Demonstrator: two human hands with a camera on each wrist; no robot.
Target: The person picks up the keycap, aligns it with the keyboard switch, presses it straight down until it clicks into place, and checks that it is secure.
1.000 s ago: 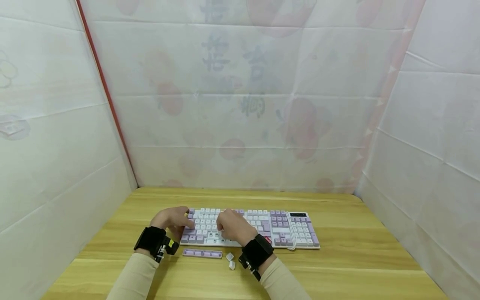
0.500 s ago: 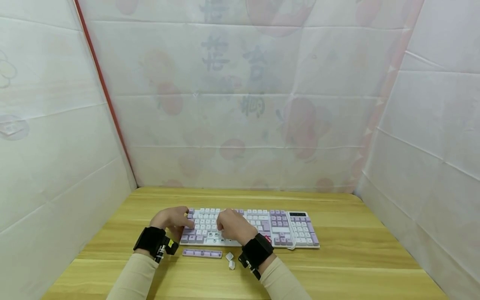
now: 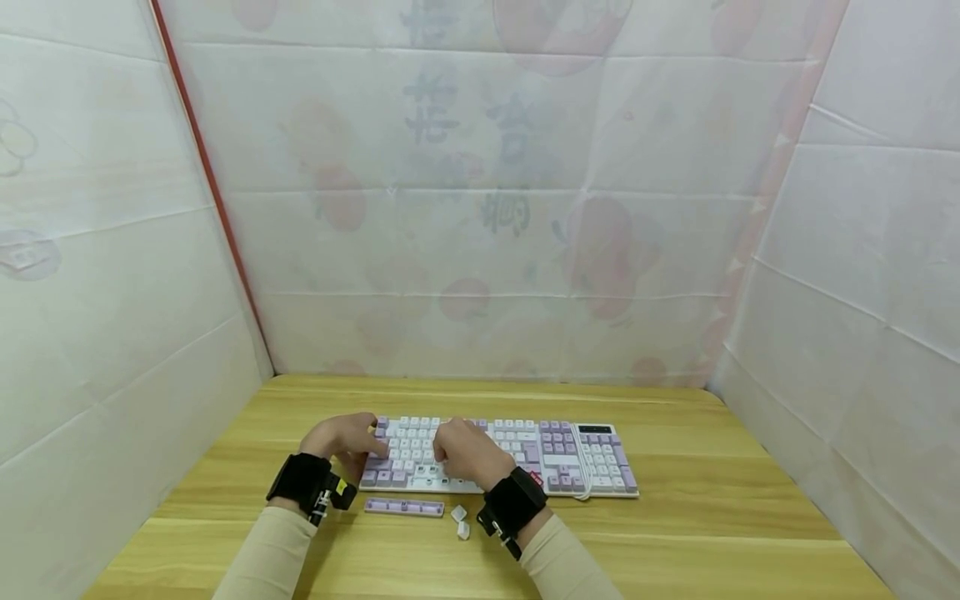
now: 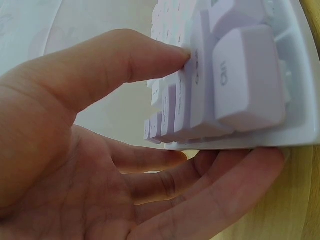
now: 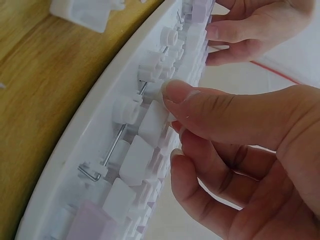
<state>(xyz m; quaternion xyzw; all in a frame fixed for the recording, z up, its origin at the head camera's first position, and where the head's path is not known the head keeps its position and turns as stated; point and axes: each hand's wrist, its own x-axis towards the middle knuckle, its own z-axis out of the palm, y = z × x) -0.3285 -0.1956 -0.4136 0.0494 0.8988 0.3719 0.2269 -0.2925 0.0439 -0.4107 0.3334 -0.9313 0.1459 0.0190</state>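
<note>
White sheeted walls [image 3: 112,250] enclose a wooden counter [image 3: 712,517]. The keyboard [image 3: 585,458], lying mid-counter, is gripped at its left end by the left hand [image 3: 345,437]; the right hand [image 3: 468,454] has fingers [image 5: 200,97] pinching a keycap.

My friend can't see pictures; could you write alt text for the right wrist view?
A right hand pinches a white keycap on a white plastic keyboard whose bare switch stems and a wire stabiliser show. The left hand holds its far end.

Keyboard [image 3: 525,457] on table [image 3: 712,517]; spacebar [image 3: 404,507] before it, two loose keycaps [image 3: 461,521] right of spacebar.
</note>
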